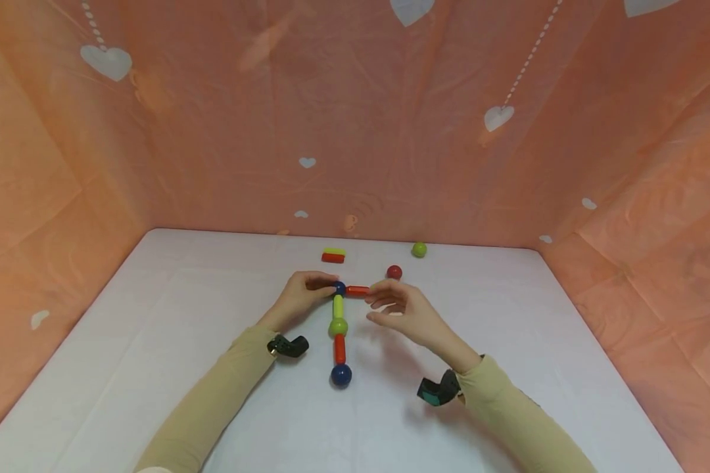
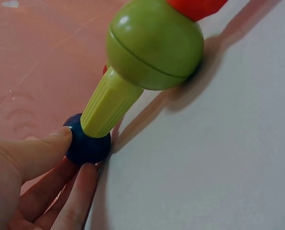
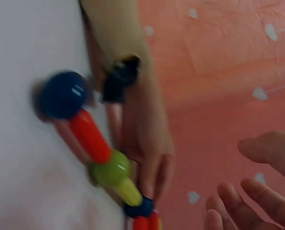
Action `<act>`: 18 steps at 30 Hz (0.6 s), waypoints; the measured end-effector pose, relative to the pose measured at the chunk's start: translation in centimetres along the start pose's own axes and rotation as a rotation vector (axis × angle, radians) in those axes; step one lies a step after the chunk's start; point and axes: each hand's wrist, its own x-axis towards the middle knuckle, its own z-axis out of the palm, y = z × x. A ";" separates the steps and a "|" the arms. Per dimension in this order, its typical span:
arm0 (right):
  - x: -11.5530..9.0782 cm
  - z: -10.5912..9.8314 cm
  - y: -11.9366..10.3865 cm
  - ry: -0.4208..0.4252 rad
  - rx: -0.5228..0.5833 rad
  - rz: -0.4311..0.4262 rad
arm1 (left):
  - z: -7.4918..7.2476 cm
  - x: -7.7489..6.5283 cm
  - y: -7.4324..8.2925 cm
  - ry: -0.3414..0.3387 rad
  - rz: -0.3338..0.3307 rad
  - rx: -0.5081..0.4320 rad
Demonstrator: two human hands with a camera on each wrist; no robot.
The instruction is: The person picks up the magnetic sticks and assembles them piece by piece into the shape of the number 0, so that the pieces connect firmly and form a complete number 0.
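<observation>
My left hand (image 1: 300,297) pinches the far blue ball (image 2: 88,146) between thumb and fingers. Joined to that ball, a line runs toward me: a yellow-green rod (image 1: 338,307), a green ball (image 1: 338,328), a red rod (image 1: 340,349) and a near blue ball (image 1: 341,375). Another red rod (image 1: 356,291) sticks out rightward from the far blue ball. Beside its outer end is my right hand (image 1: 407,312), fingers loosely bent and thumb apart. In the right wrist view this hand's fingers are spread and hold nothing.
Behind the hands, a loose red ball (image 1: 394,272) and green ball (image 1: 419,249) lie on the white table (image 1: 213,295). A yellow-green rod (image 1: 334,250) and a red rod (image 1: 332,259) lie side by side near the back edge. An orange curtain (image 1: 355,118) with hearts surrounds the table.
</observation>
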 end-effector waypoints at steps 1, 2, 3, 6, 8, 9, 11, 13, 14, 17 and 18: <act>0.5 -0.5 -0.3 0.011 0.004 -0.008 | 0.0 0.0 0.0 -0.001 -0.006 -0.004; 1.1 -1.1 -0.4 0.023 0.002 -0.006 | 0.0 0.0 0.0 -0.002 -0.009 -0.008; 1.7 -1.6 -0.6 0.035 -0.001 -0.003 | 0.0 0.0 0.0 -0.003 -0.007 -0.010; 3.8 -2.9 -0.6 0.057 -0.001 0.025 | 0.0 0.0 -0.1 -0.012 -0.003 -0.018; 5.3 -3.5 -0.3 0.066 -0.014 0.041 | -0.1 0.0 -0.1 -0.017 0.006 -0.020; 6.0 -3.7 -0.1 0.069 -0.023 0.045 | -0.1 0.0 -0.1 -0.020 0.009 -0.020; 7.6 -4.0 0.4 0.066 -0.037 0.047 | -0.1 -0.1 -0.1 -0.024 0.015 -0.021; 9.0 -4.0 1.0 0.056 -0.042 0.040 | -0.2 -0.1 -0.1 -0.029 0.029 -0.023; 9.7 -4.0 1.4 0.045 -0.042 0.035 | -0.2 -0.2 0.0 -0.030 0.034 -0.025; 11.5 -3.8 2.4 -0.008 -0.054 0.016 | -0.2 -0.3 0.0 -0.032 0.039 -0.033; 12.1 -3.7 2.8 -0.034 -0.065 0.007 | -0.2 -0.3 0.0 -0.031 0.042 -0.033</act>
